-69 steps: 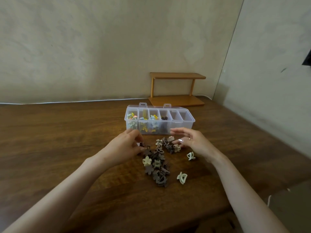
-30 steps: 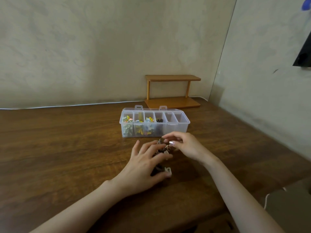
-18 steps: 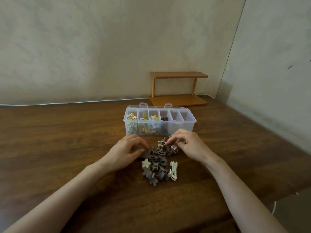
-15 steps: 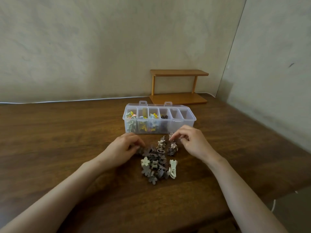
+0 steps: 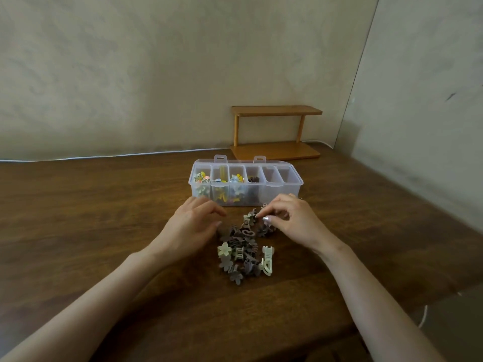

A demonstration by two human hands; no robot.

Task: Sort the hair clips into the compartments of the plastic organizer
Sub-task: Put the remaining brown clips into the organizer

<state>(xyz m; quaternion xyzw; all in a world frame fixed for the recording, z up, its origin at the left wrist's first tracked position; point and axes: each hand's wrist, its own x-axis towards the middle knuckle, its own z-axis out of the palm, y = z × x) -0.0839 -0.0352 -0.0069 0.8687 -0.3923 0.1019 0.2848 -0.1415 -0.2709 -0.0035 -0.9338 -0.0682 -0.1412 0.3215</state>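
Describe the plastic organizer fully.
The plastic organizer is a clear, long box, open-topped, flat on the table, two tabs standing at its back edge. Six compartments in a row: from the left, three hold colourful clips, the fourth dark brown ones, two look empty. The left hand and right hand lie before it; contact unclear.

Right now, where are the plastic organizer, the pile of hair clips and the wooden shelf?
plastic organizer (image 5: 283,192): head view, bare front wall near its right end.
pile of hair clips (image 5: 241,245): head view, brown clips mid-pile.
wooden shelf (image 5: 277,110): head view, top board.
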